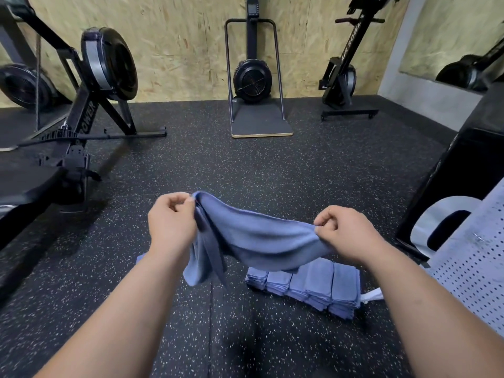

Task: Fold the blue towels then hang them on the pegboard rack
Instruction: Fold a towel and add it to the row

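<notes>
A blue towel [253, 236] hangs in the air between both hands, sagging in the middle, with a loose end dangling below the left side. My left hand [171, 222] pinches its upper left corner. My right hand [343, 230] pinches the right edge. Below the towel, a row of folded blue towels [313, 287] lies stacked on the speckled black floor. A perforated light panel [474, 268] at the right edge looks like the pegboard rack, only partly in view.
A rowing machine [81, 126] stands on the left. A ski-type fan machine [253, 80] stands against the far wooden wall, with an upright rower [343, 77] to its right. A black box [463, 170] stands on the right. A white strap [372, 296] lies beside the towel stack.
</notes>
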{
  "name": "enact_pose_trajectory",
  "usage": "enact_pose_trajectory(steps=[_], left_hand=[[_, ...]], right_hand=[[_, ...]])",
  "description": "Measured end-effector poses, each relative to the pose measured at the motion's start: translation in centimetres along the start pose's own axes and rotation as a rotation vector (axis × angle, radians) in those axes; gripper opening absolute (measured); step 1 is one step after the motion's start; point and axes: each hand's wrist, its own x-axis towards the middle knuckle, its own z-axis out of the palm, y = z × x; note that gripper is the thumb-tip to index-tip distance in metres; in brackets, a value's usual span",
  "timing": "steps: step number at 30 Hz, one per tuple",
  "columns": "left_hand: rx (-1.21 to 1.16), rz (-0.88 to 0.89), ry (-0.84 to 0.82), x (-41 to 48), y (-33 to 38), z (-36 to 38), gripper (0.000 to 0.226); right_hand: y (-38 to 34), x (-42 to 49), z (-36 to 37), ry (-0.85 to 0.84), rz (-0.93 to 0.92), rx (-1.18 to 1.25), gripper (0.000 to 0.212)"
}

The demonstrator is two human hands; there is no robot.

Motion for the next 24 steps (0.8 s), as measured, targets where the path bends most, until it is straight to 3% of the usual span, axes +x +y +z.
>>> enact_pose_trajectory(steps=[4,8,14,21,24], left_hand=[[0.048,0.062,-0.177,-1.5,0.1,1.4,0.005],[-0.014,0.127,-0.379,-3.5,1.7,2.3,0.005],[-0.052,0.194,-0.628,-5.9,3.1,2.7,0.014],[-0.102,0.209,-0.720,-7.0,2.8,2.9,0.029],[-0.116,0.205,-0.739,-7.1,2.6,3.1,0.028]], right_hand=[[-2.5,-0.8,-0.8,-0.092,0.061,0.637,0.007],[-5.1,-1.8,-1.4,-0.191,-0.018,0.841,0.011],[-6.0,-2.2,-1.0,-0.310,-0.148,0.769,0.044],[-6.1,-1.9,0.3,-0.161,-0.261,0.503,0.006],[-6.1,-1.9,0.8,-0.125,-0.279,0.418,0.014]])
